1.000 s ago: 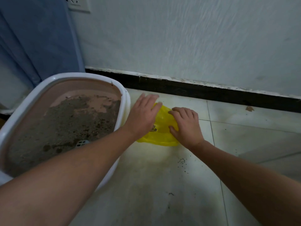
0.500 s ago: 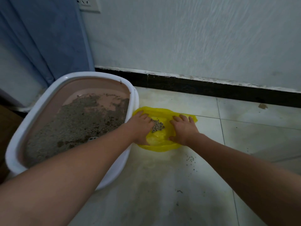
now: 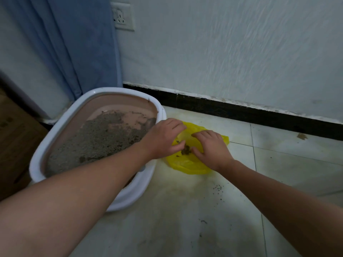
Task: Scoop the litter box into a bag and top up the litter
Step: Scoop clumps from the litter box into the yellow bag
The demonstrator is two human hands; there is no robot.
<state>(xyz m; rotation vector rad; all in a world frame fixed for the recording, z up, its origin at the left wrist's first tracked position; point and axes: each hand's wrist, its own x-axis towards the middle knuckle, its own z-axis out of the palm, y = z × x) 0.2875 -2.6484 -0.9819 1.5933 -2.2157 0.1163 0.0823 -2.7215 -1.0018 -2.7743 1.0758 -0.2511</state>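
A white-rimmed litter box (image 3: 38,156) with a pink-brown inside stands on the floor at the left, partly covered with grey litter (image 3: 100,140). Right beside it a yellow plastic bag (image 3: 187,166) lies on the tiles. A small dark clump of litter (image 3: 186,150) sits in the bag between my hands. My left hand (image 3: 164,139) grips the bag's left side with curled fingers. My right hand (image 3: 210,148) holds its right side, thumb close to the clump. My left forearm crosses over the box's near right corner.
A white wall with a black skirting board (image 3: 241,112) runs behind the bag. A blue curtain (image 3: 78,49) hangs at the back left, with a wall socket (image 3: 122,16) beside it. Loose litter grains (image 3: 218,188) are scattered on the tiles at the right.
My hands lay flat over the folded bag a second ago; they have since curled onto it, and it now lies spread with a litter clump showing between them. My view has pulled back and upward.
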